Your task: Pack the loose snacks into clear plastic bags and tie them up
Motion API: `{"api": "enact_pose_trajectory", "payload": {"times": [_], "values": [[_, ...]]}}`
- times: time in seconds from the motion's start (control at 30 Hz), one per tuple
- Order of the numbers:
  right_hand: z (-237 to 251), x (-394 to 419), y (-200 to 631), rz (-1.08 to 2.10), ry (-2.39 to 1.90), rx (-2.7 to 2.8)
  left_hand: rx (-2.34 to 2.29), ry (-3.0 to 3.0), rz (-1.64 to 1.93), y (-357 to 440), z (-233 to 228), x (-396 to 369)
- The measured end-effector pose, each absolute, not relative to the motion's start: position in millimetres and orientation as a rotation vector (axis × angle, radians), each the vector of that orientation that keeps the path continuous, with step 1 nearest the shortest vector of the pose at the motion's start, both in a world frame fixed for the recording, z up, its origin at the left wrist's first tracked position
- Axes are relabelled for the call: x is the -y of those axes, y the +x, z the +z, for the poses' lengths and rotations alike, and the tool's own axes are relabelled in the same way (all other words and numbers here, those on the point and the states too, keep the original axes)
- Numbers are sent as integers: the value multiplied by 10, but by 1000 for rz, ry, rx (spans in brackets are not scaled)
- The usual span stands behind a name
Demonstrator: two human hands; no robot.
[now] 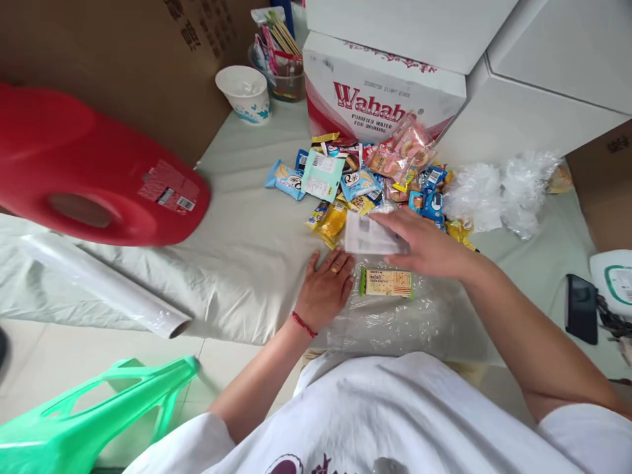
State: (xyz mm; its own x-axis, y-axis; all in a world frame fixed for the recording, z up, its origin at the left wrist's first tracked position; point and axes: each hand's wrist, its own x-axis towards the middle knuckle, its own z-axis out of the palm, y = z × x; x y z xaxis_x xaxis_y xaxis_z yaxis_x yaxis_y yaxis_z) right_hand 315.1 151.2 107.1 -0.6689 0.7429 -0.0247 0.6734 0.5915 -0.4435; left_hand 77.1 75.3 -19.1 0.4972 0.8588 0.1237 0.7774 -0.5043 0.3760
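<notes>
Holding one white packet [368,236] in right hand [429,249], left hand [324,289] flat – one green-edged bar [386,282] beside

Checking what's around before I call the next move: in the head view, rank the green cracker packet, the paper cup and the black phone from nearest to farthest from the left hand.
From the left hand:
1. Green cracker packet, just right of it on the clear plastic.
2. Paper cup, far back, slightly left.
3. Black phone, far right edge.

1. Left hand [326,286] lies flat, palm down, fingers together and pointing away, red cord at the wrist.
2. Right hand [424,247] reaches across leftward, fingers extended and closed in a grip, forearm bare.
</notes>
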Motion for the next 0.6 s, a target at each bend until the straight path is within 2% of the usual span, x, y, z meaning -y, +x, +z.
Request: {"api": "enact_pose_trajectory", "payload": {"times": [0.1,0.23,0.43,0.6], "values": [[992,-1129,3434,726,-1237,2775,-1395,2489,404,778,-183,-756],[710,-838,3326,615,-1448,2891,-1405,2514,372,788,-192,-761],[608,-751,3078,423,-1629,2865,-1421,2526,326,800,-195,-753],[610,-708,3094,485,-1624,2825,-1427,2557,317,802,-198,-748]]}}
